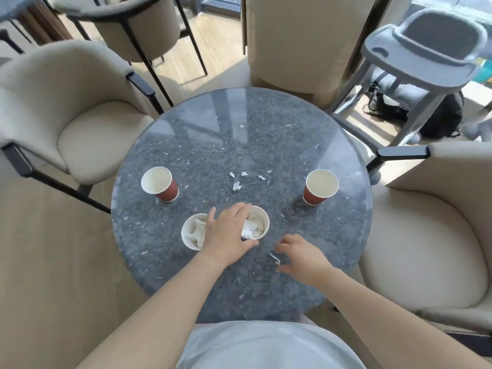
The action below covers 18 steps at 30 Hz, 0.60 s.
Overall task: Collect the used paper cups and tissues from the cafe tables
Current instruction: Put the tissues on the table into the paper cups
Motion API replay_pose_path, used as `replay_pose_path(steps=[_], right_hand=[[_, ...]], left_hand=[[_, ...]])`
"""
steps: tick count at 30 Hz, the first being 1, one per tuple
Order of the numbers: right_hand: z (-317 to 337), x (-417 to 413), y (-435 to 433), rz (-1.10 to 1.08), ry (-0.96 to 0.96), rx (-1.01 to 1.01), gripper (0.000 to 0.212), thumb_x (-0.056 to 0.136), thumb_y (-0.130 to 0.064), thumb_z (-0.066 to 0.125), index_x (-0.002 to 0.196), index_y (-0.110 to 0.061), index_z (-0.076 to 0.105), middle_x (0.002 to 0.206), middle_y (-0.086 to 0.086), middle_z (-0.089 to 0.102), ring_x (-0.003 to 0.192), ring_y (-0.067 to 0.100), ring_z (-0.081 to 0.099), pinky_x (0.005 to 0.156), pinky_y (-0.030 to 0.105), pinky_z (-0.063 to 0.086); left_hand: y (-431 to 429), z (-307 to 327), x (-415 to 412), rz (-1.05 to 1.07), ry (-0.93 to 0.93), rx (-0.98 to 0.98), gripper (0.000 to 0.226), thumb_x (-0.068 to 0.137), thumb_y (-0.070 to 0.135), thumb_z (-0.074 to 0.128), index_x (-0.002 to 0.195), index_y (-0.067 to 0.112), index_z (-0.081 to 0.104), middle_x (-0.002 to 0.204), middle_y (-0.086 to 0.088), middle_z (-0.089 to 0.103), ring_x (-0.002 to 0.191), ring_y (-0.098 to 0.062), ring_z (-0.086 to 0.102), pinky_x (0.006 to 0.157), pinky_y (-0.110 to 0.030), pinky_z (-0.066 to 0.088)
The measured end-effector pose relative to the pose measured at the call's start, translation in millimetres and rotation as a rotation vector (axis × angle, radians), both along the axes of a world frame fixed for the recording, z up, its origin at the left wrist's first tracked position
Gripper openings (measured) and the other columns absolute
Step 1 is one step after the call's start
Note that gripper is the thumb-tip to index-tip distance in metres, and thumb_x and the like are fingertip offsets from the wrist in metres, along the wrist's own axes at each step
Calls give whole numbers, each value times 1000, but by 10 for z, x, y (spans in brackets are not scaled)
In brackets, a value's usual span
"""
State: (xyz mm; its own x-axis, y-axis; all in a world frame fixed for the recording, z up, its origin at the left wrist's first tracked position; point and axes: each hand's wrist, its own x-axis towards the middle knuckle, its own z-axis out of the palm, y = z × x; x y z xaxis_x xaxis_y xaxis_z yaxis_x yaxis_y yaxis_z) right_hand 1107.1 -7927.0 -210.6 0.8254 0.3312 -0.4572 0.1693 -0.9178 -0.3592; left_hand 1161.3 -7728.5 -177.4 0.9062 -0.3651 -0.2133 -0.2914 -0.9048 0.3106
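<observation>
Over the cafe surface, the left hand spans a tissue-stuffed cup, grip unclear; the right hand hovers half-open around a flimsy tissue scrap. Light and crushable, the cup likely wants a gentle hold at its wall.

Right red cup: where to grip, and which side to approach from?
Take the right red cup by its side wall just under the rim, from the near side, where the right hand is nearest. It stands upright, looks empty, nothing crowding it.

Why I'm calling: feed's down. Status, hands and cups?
Left hand on tissue-stuffed cup, grip unclear. Right hand open round tissue scrap. Left red cup, right red cup, centre scraps uncollected. Nothing blocking.
</observation>
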Motion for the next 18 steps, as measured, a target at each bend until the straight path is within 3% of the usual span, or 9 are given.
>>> replay_pose_path(steps=[7, 15, 18], right_hand=[[-192, 12, -63, -11, -40, 18, 12, 88, -25, 58, 99, -23, 63, 109, 0, 48, 105, 20, 45, 69, 35, 48], [-224, 35, 13, -29, -67, 70, 30, 83, -39, 59, 108, -24, 56, 105, -1, 47, 99, 18, 44, 68, 32, 47], [-238, 30, 90, -48, -76, 63, 20, 86, -30, 58, 103, -21, 59, 106, 2, 47, 101, 21, 44, 65, 32, 44]], left_hand=[[-41, 24, -25, 24, 19, 6, 81, 73, 53, 67, 138, 32, 23, 146, 13, 29, 127, -15, 42, 112, -48, 12], [-18, 13, -4, 9, 25, 25, 82, 73, 54, 66, 139, 32, 22, 149, 13, 26, 128, -16, 41, 112, -45, 12], [7, 7, 11, -20, 32, 26, 81, 74, 53, 65, 139, 32, 20, 149, 13, 24, 130, -14, 39, 112, -47, 13]])
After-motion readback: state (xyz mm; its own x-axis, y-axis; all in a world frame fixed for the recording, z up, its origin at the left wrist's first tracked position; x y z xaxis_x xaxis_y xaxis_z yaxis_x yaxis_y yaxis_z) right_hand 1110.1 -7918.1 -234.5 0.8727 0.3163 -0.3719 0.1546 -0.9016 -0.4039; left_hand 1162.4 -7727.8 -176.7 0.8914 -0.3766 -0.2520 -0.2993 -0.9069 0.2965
